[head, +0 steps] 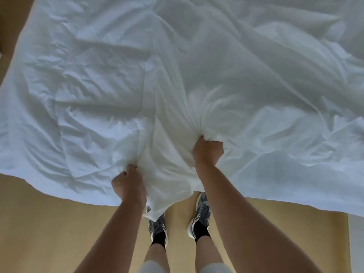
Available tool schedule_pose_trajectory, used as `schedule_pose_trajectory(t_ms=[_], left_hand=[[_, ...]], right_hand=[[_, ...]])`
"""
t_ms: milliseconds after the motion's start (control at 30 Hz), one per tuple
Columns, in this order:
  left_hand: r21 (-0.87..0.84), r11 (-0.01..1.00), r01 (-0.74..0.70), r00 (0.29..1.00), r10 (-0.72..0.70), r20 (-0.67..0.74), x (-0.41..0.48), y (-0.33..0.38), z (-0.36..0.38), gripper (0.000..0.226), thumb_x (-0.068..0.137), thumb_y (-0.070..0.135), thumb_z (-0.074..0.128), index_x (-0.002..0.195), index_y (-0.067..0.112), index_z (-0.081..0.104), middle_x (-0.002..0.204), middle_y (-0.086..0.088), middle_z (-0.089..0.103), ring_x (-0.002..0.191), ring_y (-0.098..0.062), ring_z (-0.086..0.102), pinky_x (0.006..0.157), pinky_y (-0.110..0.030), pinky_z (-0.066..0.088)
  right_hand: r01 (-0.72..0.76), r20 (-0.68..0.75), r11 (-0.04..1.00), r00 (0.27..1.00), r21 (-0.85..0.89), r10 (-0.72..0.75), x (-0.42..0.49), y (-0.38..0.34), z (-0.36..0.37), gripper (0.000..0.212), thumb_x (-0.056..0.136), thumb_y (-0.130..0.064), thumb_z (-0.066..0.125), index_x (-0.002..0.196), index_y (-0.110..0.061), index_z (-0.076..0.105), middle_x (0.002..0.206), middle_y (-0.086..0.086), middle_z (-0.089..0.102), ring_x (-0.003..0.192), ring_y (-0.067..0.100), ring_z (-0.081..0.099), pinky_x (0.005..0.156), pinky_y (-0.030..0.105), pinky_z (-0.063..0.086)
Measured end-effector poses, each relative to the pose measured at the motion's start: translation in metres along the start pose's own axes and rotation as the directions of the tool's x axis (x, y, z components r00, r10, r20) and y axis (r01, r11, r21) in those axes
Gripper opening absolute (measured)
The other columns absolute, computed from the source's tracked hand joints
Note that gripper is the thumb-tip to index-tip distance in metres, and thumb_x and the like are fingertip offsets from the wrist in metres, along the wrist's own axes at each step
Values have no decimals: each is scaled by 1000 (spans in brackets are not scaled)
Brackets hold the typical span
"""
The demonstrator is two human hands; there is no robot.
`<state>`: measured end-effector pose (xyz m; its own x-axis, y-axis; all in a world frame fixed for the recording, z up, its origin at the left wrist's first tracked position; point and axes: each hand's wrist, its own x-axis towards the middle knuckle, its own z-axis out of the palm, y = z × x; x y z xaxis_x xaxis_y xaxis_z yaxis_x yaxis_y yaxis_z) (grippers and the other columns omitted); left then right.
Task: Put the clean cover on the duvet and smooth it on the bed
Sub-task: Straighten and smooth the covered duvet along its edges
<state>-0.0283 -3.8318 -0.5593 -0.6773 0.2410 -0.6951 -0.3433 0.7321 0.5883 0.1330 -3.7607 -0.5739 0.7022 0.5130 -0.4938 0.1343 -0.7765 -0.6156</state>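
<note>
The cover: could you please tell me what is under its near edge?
Under the cover: floor and two shoes, the left one partly hidden. The bed beneath is wholly covered.

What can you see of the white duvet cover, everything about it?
The white duvet cover looks like thin, soft cloth, heavily wrinkled and spread out wide. Its near edge hangs toward the tan floor. The left hand and right hand each hold a bunched fold near that edge in a closed grip; creases fan out from both.
</note>
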Motion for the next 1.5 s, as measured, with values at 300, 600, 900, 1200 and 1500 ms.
schedule_pose_trajectory(t_ms=[300, 600, 900, 1200, 1500], left_hand=[[625, 669, -404, 915, 293, 278, 26, -5, -21, 33, 74, 26, 65, 55, 4, 48, 54, -12, 51, 57, -34, 49, 53, -37, 35], [577, 416, -703, 711, 403, 576, -2, 27, 66, 87, 70, 87, 48, 122, 18, 58, 128, -4, 54, 125, -30, 49, 104, -52, 42], [688, 328, -648, 759, 200, 620, -20, 24, 115, 69, 68, 41, 80, 123, 9, 53, 110, -5, 64, 110, -31, 62, 88, -42, 54], [716, 187, -673, 740, 188, 646, -33, 69, 122, 57, 82, 54, 70, 122, 16, 59, 110, -5, 67, 106, -31, 64, 88, -40, 54], [596, 204, -776, 603, 516, 609, 25, 167, 194, 33, 90, 18, 58, 122, 10, 66, 123, -16, 60, 112, -35, 61, 93, -35, 47]], right_hand=[[376, 713, 739, 673, -559, 197, 3, -40, -71, 50, 95, -58, 56, 96, -9, 67, 69, 3, 73, 55, 13, 67, 64, 29, 51], [493, 438, 431, 870, -756, -226, 133, -115, -20, 118, 61, -83, 71, 147, -15, 30, 144, 16, 38, 133, 38, 40, 104, 54, 37], [709, 627, 278, 704, -648, -334, 172, -70, -13, 61, 103, -57, 36, 112, -4, 65, 112, 20, 67, 103, 38, 64, 84, 42, 46], [699, 330, 452, 682, -554, -652, 193, -102, -38, 59, 103, -52, 22, 105, -7, 61, 101, 22, 67, 94, 43, 65, 79, 48, 49], [673, 664, 532, 705, -515, -250, 197, -96, -38, 44, 83, -58, 68, 94, -15, 67, 99, 10, 70, 105, 31, 67, 78, 32, 48]])
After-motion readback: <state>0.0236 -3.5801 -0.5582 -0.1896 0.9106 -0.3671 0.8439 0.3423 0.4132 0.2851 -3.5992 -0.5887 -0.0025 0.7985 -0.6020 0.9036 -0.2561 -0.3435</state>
